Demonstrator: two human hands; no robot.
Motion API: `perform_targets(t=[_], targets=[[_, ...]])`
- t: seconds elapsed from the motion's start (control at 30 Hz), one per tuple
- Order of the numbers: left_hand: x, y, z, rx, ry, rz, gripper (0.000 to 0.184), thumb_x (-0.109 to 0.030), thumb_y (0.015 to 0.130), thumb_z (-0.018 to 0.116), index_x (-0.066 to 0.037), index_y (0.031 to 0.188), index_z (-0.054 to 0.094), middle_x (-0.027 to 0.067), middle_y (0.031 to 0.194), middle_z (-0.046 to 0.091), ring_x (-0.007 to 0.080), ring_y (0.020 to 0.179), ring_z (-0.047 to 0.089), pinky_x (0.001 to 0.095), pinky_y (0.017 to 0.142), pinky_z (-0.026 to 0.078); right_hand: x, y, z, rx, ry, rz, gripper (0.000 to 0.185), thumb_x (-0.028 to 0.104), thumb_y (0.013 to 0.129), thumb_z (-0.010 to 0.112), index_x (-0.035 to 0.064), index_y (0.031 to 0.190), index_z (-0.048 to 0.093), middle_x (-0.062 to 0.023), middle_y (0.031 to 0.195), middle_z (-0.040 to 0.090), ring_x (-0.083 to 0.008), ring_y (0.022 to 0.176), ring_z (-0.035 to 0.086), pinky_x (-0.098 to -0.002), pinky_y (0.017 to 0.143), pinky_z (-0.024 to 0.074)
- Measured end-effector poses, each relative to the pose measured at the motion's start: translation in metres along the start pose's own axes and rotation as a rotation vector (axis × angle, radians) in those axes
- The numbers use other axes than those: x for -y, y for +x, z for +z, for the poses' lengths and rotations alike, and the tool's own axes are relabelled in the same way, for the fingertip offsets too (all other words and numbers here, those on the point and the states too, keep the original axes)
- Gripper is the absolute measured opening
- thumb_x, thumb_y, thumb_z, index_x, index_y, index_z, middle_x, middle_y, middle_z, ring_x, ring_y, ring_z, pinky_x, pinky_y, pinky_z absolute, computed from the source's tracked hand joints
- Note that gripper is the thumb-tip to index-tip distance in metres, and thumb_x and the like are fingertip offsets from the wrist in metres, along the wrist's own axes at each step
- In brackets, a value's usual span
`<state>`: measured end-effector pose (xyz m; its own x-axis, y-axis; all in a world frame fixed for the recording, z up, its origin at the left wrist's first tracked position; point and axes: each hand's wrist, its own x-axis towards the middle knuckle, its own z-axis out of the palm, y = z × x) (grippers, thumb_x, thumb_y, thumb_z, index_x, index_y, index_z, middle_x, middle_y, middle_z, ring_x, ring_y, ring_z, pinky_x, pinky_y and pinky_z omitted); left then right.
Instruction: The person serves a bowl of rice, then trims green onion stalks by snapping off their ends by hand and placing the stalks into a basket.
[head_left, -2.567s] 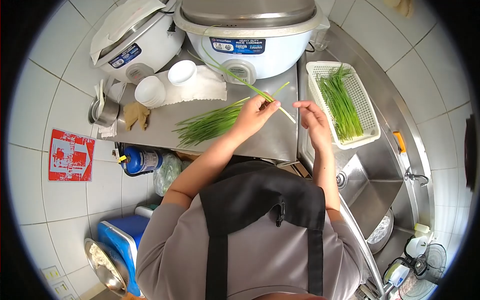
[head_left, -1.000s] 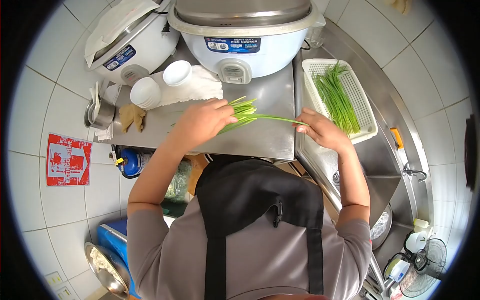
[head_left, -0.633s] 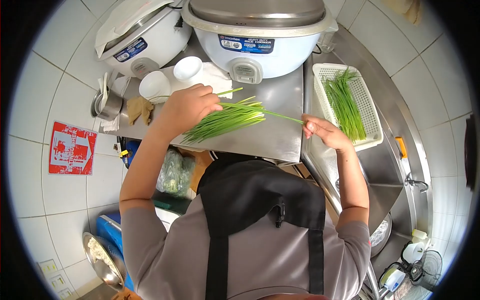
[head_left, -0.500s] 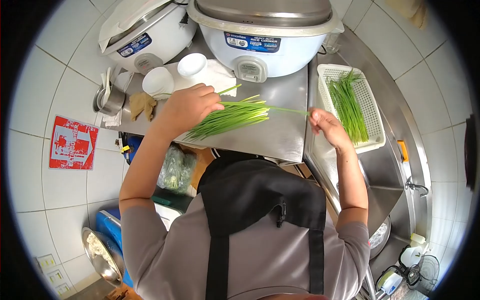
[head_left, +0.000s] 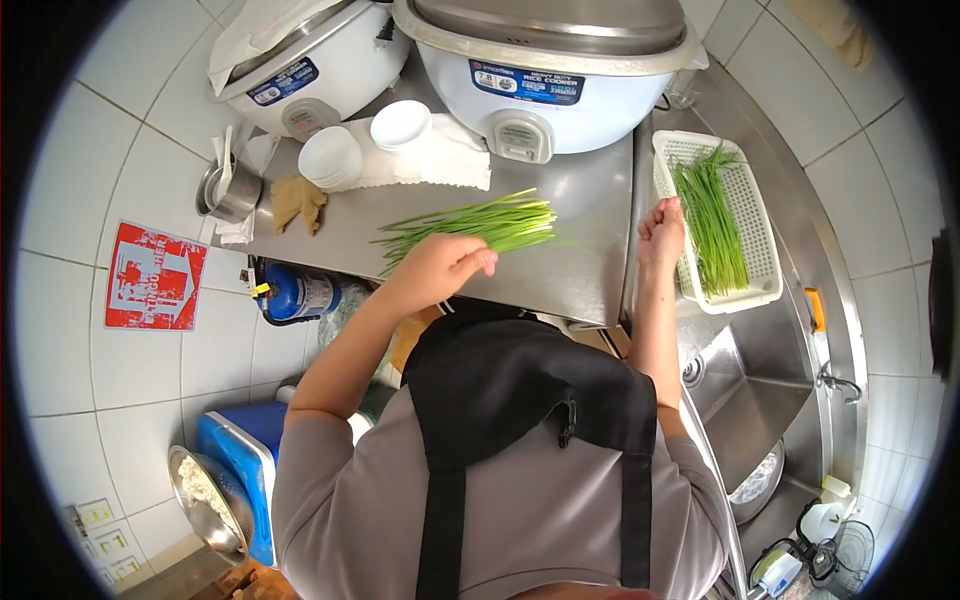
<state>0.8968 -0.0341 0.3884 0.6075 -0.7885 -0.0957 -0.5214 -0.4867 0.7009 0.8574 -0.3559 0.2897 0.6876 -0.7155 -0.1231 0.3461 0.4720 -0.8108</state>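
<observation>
A bundle of long green chives [head_left: 470, 222] lies on the steel counter, its pale ends toward the right. My left hand [head_left: 445, 268] is at the bundle's near edge, fingers curled with the thumb against them; whatever it may grip is hidden. Farther right, my right hand [head_left: 662, 232] is closed just beside the left rim of a white perforated basket [head_left: 762, 255]; I cannot make out anything in its fingers. More chives [head_left: 712, 220] lie lengthwise inside that basket.
Two rice cookers, a large one [head_left: 560, 110] and another [head_left: 330, 75], stand at the back. White bowls [head_left: 330, 158], a cloth [head_left: 455, 160] and a metal pot [head_left: 232, 190] sit on the counter [head_left: 575, 290]. On the right is a sink [head_left: 750, 380].
My left hand has come down and toward me from above the bundle. My right hand has moved up, closer to the basket, and the single chive stretched between the hands no longer shows.
</observation>
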Motion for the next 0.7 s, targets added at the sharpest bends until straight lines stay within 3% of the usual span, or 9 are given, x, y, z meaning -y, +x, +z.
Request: perform_targets(t=[0.07,0.1,0.17,0.2,0.27,0.33,0.47,0.6,0.7], targets=[[0.015,0.000,-0.003,-0.107,-0.503,-0.069,0.029,-0.026,0.093,0.044,-0.003,0.091,0.061,0.0062,0.083,0.060,0.0157,0.075,0.054,0.0283,0.068,0.041,0.004,-0.001,-0.010,0.122,-0.144,-0.036,0.021,0.024,0.094,0.044,0.0098,0.080,0.052,0.0057,0.060,0.037,-0.0037,0.046,0.027,-0.0197,0.042,0.0213],[0.017,0.003,-0.004,-0.117,-0.504,-0.081,0.029,-0.026,0.093,0.044,-0.003,0.091,0.061,0.0062,0.083,0.060,0.0157,0.075,0.054,0.0283,0.068,0.041,0.006,-0.011,0.000,0.133,-0.145,-0.024,0.021,0.024,0.094,0.044,0.0098,0.080,0.052,0.0057,0.060,0.037,-0.0037,0.046,0.027,-0.0197,0.042,0.0213],[0.015,0.015,0.002,-0.286,-1.131,0.064,0.035,-0.029,0.095,0.040,-0.001,0.102,0.059,0.0068,0.094,0.059,0.0143,0.089,0.053,0.0280,0.078,0.039,0.016,-0.047,0.035,0.342,-0.418,-0.063,0.021,0.026,0.094,0.046,0.0089,0.092,0.058,0.0061,0.061,0.038,-0.0018,0.048,0.028,-0.0185,0.042,0.0216],[0.015,0.022,0.007,-0.319,-1.192,0.090,0.038,-0.030,0.096,0.039,0.001,0.111,0.054,0.0092,0.104,0.058,0.0151,0.098,0.052,0.0278,0.084,0.038,0.013,-0.059,0.045,0.420,-0.520,-0.004,0.022,0.023,0.093,0.048,0.0072,0.102,0.059,0.0081,0.061,0.037,-0.0014,0.049,0.028,-0.0182,0.043,0.0202],[0.012,0.037,0.018,-0.386,-1.204,0.115,0.038,-0.030,0.096,0.039,0.001,0.113,0.054,0.0098,0.107,0.058,0.0158,0.100,0.051,0.0283,0.086,0.038,0.006,-0.087,0.074,0.647,-0.705,-0.022,0.023,0.024,0.092,0.050,0.0042,0.094,0.062,0.0025,0.074,0.058,-0.0085,0.058,0.048,-0.0240,0.052,0.0394],[0.011,0.046,0.028,-0.468,-1.171,0.141,0.040,-0.031,0.095,0.040,-0.001,0.118,0.052,0.0112,0.114,0.056,0.0166,0.103,0.050,0.0301,0.088,0.038,-0.022,-0.099,0.091,0.805,-0.711,-0.328,0.021,0.021,0.087,0.056,0.0021,0.093,0.062,-0.0043,0.078,0.064,-0.0142,0.062,0.054,-0.0288,0.059,0.0438],[0.019,0.050,0.039,-0.546,-1.075,0.113,0.043,-0.033,0.095,0.040,-0.002,0.124,0.048,0.0105,0.116,0.056,0.0155,0.104,0.050,0.0309,0.091,0.037,-0.020,-0.108,0.115,0.844,-0.969,-0.188,0.016,0.017,0.080,0.064,0.0036,0.089,0.063,-0.0129,0.072,0.061,-0.0190,0.059,0.055,-0.0299,0.058,0.0430],[0.038,0.035,0.034,-0.743,-0.900,-0.017,0.043,-0.031,0.095,0.041,-0.003,0.128,0.044,0.0091,0.116,0.056,0.0153,0.099,0.054,0.0287,0.085,0.042,-0.029,-0.077,0.112,0.921,-0.917,-0.190,0.013,0.016,0.080,0.063,0.0041,0.086,0.065,-0.0136,0.072,0.062,-0.0239,0.061,0.057,-0.0326,0.058,0.0436],[0.076,-0.008,0.005,-1.006,-0.568,-0.066,0.038,-0.023,0.095,0.042,-0.005,0.128,0.045,0.0090,0.117,0.056,0.0135,0.093,0.057,0.0253,0.076,0.045,-0.028,-0.040,0.102,0.939,-1.188,-0.391,0.012,0.015,0.079,0.061,0.0053,0.085,0.065,-0.0138,0.077,0.063,-0.0297,0.065,0.059,-0.0369,0.060,0.0450]])
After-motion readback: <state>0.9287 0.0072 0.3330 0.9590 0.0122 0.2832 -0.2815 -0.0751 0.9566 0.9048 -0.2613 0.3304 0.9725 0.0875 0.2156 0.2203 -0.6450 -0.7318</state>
